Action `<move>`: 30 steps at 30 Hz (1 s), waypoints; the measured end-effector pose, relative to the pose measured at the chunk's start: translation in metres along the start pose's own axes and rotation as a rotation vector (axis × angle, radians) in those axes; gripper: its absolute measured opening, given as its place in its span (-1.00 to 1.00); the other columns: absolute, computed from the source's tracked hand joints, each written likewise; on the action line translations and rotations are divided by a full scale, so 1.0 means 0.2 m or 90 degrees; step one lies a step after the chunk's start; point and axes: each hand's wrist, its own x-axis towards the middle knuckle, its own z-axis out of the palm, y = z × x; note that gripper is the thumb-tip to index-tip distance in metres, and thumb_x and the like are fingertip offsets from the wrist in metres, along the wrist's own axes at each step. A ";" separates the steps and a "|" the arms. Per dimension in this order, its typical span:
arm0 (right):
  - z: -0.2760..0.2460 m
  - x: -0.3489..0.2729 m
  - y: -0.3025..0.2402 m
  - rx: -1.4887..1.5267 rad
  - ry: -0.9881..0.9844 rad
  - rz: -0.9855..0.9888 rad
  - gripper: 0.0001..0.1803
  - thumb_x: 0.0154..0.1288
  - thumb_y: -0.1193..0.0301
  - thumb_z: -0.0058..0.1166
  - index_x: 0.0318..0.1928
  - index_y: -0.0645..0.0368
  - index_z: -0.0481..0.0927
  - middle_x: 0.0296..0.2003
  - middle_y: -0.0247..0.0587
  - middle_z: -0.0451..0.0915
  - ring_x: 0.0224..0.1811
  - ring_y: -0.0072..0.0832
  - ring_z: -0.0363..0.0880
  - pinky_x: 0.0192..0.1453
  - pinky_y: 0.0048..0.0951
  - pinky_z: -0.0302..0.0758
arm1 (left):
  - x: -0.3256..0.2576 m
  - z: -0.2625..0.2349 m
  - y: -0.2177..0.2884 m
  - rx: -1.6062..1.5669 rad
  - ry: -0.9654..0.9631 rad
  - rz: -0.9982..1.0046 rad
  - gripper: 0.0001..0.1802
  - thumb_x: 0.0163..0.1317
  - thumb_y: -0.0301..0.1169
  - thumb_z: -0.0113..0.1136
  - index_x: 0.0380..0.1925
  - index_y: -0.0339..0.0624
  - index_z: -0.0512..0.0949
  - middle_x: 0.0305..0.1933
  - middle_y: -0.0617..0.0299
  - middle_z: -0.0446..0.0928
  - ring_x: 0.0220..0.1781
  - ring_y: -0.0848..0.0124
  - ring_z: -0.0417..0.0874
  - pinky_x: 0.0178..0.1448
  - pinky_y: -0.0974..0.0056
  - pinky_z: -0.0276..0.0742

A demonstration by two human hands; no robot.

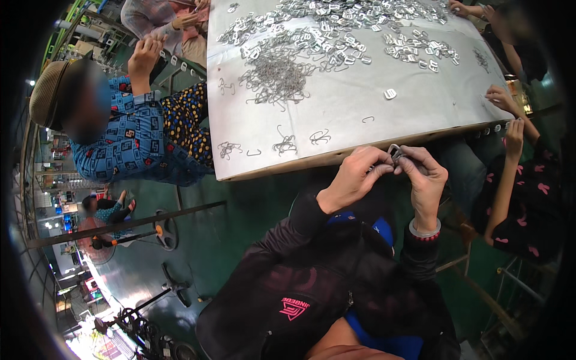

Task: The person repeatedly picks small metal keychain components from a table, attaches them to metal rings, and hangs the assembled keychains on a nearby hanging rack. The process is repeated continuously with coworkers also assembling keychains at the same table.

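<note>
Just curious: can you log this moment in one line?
left hand: pinching metal buckle | right hand: pinching same buckle | table: loose buckles, wire hooks

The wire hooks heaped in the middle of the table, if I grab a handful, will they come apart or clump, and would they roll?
The wire hooks lie tangled in a heap, so a handful would probably clump and drag neighbours along. They look thin and bent, so likely light and a little springy. Their crooked shape makes rolling on the flat table unlikely; a push would probably slide them.

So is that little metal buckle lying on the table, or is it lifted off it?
Lifted off. The metal buckle is pinched between the left hand and right hand, just off the table edge.
</note>
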 end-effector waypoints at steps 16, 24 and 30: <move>-0.04 0.00 0.06 0.051 -0.016 0.063 -0.82 0.08 0.83 0.14 -0.29 0.43 0.65 -0.33 -0.04 0.59 -0.40 -0.43 0.61 -0.32 -0.52 0.61 | 0.65 -0.33 -0.77 0.386 0.170 -0.015 -0.85 0.17 -0.40 0.26 -0.35 -0.26 0.67 -0.42 0.05 0.59 -0.39 0.11 0.62 -0.28 0.14 0.49; -0.03 0.02 0.06 0.041 -0.008 0.078 -0.83 0.12 0.81 0.13 -0.26 0.43 0.66 -0.31 -0.08 0.60 -0.37 -0.46 0.60 -0.26 -0.53 0.60 | 0.79 -0.30 -0.94 0.619 0.002 -0.078 -0.82 0.17 -0.44 0.22 -0.29 -0.35 0.58 -0.33 -0.04 0.56 -0.24 0.00 0.60 -0.10 0.03 0.53; -0.05 0.01 0.08 -0.003 0.057 0.101 -0.82 0.18 0.71 0.16 -0.17 0.46 0.63 -0.35 -0.14 0.62 -0.40 -0.52 0.58 -0.26 -0.57 0.54 | 0.51 -0.19 -0.37 -0.089 -0.065 -0.268 -0.86 0.28 -0.48 0.17 -0.25 -0.36 0.53 -0.32 0.11 0.63 -0.22 0.33 0.66 -0.09 0.25 0.57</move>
